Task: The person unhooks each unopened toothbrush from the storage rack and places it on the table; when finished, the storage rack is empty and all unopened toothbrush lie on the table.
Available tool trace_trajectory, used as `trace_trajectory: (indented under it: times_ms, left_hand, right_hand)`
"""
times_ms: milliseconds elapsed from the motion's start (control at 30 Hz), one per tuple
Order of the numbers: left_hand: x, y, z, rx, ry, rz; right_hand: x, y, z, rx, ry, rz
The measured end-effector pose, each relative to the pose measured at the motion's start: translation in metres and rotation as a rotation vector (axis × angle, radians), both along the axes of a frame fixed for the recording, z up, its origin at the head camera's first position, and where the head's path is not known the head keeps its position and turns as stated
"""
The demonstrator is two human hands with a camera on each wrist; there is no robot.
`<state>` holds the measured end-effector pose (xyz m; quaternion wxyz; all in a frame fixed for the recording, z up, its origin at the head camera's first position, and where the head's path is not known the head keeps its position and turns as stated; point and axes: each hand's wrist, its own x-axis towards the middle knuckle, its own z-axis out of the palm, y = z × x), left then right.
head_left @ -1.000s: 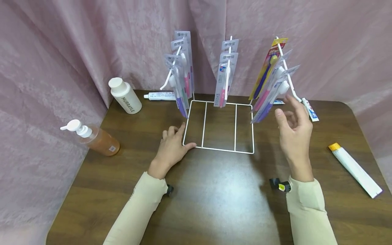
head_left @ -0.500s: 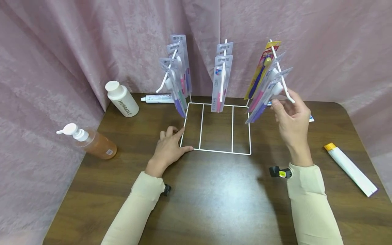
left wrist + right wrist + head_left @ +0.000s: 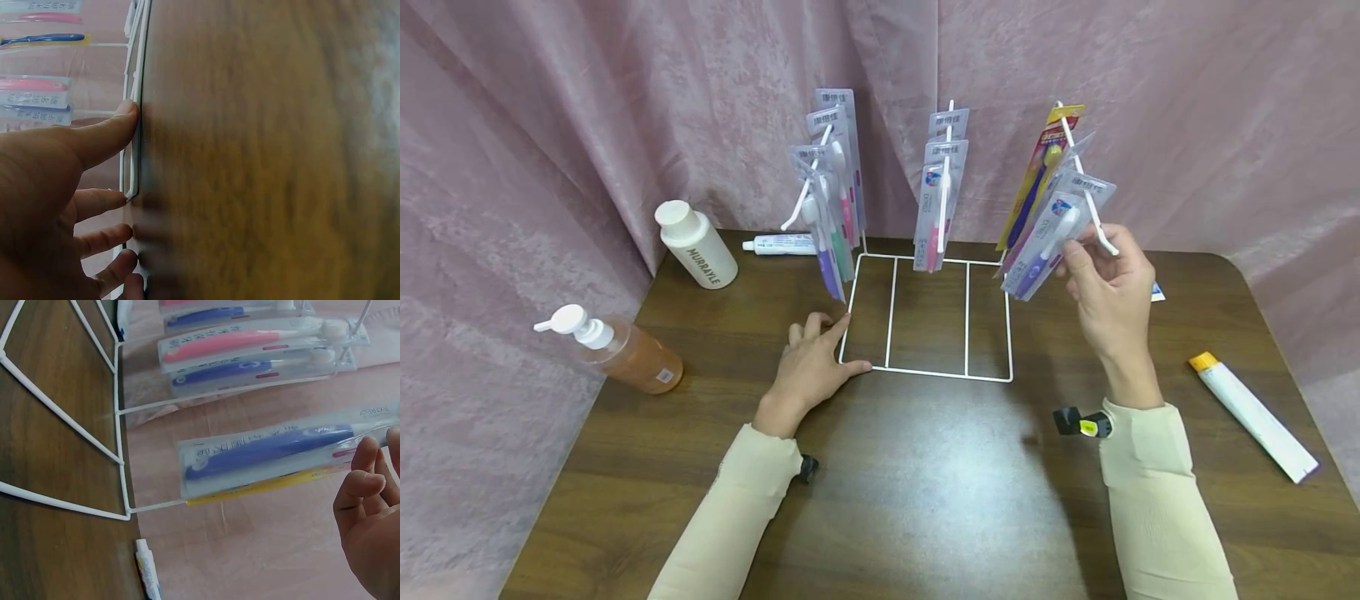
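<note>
The right hand (image 3: pixel 1108 287) is pinching a toothbrush pack (image 3: pixel 1048 242) on the rack (image 3: pixel 925 371); the left hand (image 3: pixel 812 367), fingers flat, is pressing the rack's near-left corner. A tube (image 3: pixel 1255 415) is lying near the tabletop's right edge.

The left hand (image 3: pixel 44 206) fills the lower left of the frame, its thumb tip pressed against the white wire rack (image 3: pixel 134 94) near the middle left. Packaged toothbrushes (image 3: pixel 37 100), pink and blue, show at the upper left. The blurred brown bench (image 3: pixel 269 156) fills the right.
</note>
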<state>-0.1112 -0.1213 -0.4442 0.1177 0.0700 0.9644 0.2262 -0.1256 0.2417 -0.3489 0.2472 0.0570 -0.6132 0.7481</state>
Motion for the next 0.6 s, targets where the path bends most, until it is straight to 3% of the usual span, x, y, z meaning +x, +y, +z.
trace_trajectory:
  times_ms: [233, 400, 500, 600]
  left_hand:
    - [0.0, 0.0, -0.001, 0.001, -0.012, 0.01]
    - [-0.001, -0.001, -0.002, 0.002, -0.014, 0.011]
    - [-0.001, 0.0, -0.002, 0.006, -0.017, 0.011]
    - [0.0, 0.0, -0.001, 0.01, -0.017, 0.01]
  right_hand:
    - [0.002, 0.004, 0.004, 0.016, 0.022, -0.05]
    - [0.004, 0.013, 0.004, -0.041, 0.024, -0.097]
    - [0.002, 0.021, -0.001, -0.074, -0.022, -0.147]
    - [-0.002, 0.03, -0.012, -0.076, -0.146, -0.214]
